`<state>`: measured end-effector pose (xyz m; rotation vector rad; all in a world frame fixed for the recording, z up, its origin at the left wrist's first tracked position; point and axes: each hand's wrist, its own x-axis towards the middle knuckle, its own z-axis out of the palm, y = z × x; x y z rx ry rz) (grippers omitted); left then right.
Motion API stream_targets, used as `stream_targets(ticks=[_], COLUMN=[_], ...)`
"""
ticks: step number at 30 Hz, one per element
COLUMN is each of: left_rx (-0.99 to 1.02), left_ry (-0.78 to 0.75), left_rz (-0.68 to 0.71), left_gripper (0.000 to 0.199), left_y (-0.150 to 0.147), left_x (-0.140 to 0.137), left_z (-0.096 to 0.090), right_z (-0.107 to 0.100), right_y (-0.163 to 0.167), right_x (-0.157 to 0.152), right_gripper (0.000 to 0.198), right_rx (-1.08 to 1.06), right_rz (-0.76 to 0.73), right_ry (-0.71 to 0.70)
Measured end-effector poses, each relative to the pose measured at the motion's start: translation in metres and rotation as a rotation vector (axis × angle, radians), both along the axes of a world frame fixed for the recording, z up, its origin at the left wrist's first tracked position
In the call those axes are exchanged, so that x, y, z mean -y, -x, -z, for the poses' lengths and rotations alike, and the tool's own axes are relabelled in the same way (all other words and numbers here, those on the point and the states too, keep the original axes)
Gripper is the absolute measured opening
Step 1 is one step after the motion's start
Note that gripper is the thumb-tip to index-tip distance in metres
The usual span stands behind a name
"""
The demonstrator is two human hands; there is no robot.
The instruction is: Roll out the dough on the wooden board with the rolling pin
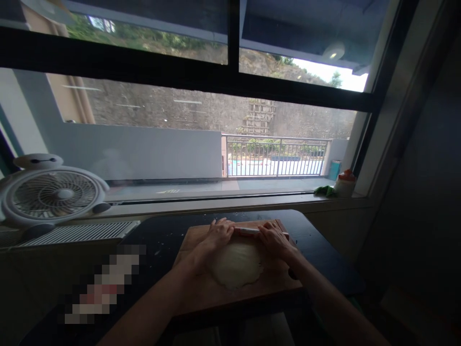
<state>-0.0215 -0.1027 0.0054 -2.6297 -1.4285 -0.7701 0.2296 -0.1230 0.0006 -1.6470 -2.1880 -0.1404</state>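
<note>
Both hands are on a thin rolling pin that lies crosswise near the far edge of a wooden board. My left hand curls over its left end, and my right hand over its right end. Between my forearms a flat, pale sheet of dough with an uneven rim spreads on the board. The pin's middle shows between the hands, at the dough's far side. How tightly the fingers close is partly hidden by the backs of the hands.
The board rests on a dark table with white specks. A white fan stands at the left by the window. On the sill at right are a green cloth and a bottle with an orange top. A pixelated patch covers the table's left side.
</note>
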Motion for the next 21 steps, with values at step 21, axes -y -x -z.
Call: stream_targets(ticks=[21], left_rx=[0.14], left_ry=[-0.047], left_rz=[0.091], left_gripper=[0.027], left_y=[-0.008], left_x=[0.028], left_z=[0.028], right_z=[-0.004], right_y=[-0.03], right_x=[0.04], right_gripper=[0.024], right_rx=[-0.002], right_rz=[-0.182], right_ry=[0.206])
